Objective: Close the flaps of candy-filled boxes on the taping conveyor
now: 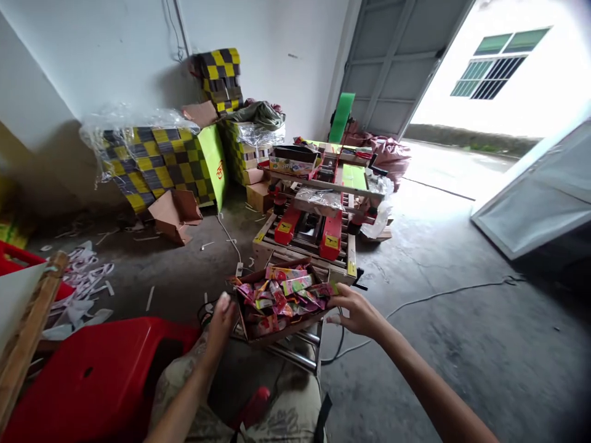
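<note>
An open cardboard box (244,325) full of colourful sachets (281,294) rests on metal rollers in front of me. My left hand (220,320) grips the box's left edge, fingers curled over it. On the other side, my right hand (353,311) holds the box's right edge with fingers wrapped round the rim. Both forearms reach in from the bottom of the view.
A carton-sealing machine (310,231) with red parts stands just beyond the box. A red plastic stool (92,375) is at my left. Yellow-and-black chequered cartons (161,161) are stacked by the wall. A cable (443,295) crosses the concrete floor; an open door (535,197) lies right.
</note>
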`<action>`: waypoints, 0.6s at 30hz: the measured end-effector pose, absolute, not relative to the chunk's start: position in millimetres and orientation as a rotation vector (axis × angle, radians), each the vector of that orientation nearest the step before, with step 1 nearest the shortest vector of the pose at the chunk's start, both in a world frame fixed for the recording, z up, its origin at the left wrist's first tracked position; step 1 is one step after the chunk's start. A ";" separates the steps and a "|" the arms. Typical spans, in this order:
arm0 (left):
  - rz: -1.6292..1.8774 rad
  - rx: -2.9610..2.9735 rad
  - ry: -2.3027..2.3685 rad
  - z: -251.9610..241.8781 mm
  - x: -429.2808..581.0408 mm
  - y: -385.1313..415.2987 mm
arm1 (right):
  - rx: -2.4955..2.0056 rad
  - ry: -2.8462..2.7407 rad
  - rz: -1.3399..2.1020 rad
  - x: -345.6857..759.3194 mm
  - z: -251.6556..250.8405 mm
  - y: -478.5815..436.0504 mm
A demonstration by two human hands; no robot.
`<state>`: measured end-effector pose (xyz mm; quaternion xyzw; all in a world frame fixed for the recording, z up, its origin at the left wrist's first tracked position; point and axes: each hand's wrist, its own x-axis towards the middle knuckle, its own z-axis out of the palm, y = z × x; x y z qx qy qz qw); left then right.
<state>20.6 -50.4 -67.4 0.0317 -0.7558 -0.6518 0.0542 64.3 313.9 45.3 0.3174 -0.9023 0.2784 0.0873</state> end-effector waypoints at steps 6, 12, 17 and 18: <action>-1.123 -1.059 -2.439 35.4 -6.7 -28.8 | 0.874 -2.716 0.849 43.8 72.7 307.6; -0.411 -1.578 -2.657 52.0 -13.5 26.6 | 1.080 -3.082 0.193 8.2 70.4 252.0; -0.330 -1.504 -2.820 23.3 -10.6 49.0 | 1.225 -3.194 0.075 -9.6 46.6 225.0; -0.332 -1.479 -2.824 18.2 -10.2 49.8 | 1.268 -3.212 0.060 -12.1 45.7 223.6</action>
